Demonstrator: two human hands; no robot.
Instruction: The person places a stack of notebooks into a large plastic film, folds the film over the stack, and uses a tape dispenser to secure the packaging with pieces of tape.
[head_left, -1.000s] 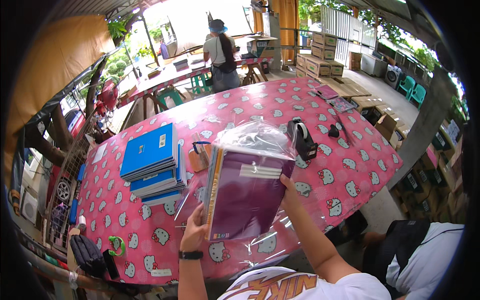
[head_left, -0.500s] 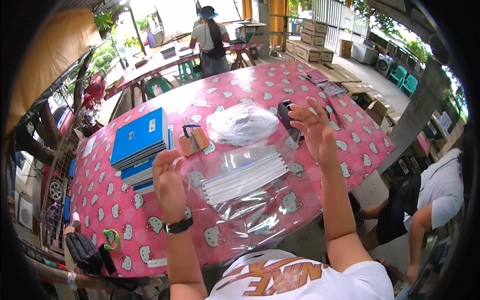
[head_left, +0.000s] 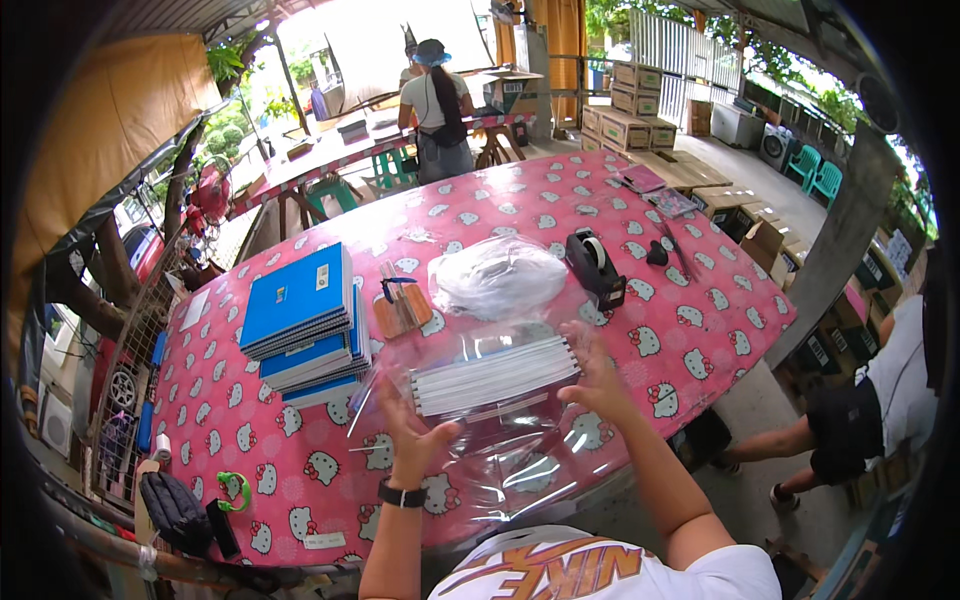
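Note:
A stack of white-paged, spiral-bound notebooks (head_left: 497, 378) lies inside a clear plastic bag (head_left: 500, 460), its bindings at both ends. At the left end of the stack is my left hand (head_left: 408, 425), fingers stretched and thumb apart, against the plastic. My right hand (head_left: 598, 385) is at the right end with its fingers extended, slightly blurred. Whether either palm presses on the notebooks is hard to make out. Just beyond sits a bundle of clear plastic bags (head_left: 497, 277). Left of it stands a wooden pen holder (head_left: 403, 310), beside a pile of blue spiral notebooks (head_left: 298, 298).
A black tape dispenser (head_left: 596, 270) is right of the plastic bundle. The pink patterned tablecloth (head_left: 690, 340) covers the table. A black pouch (head_left: 175, 510) and a green loop (head_left: 234, 491) lie near left. One person (head_left: 437, 105) stands at a far table, another (head_left: 870, 400) at right.
Both hands have come down from the air to the two ends of the bagged notebooks. The view has shifted, and the person at right has moved.

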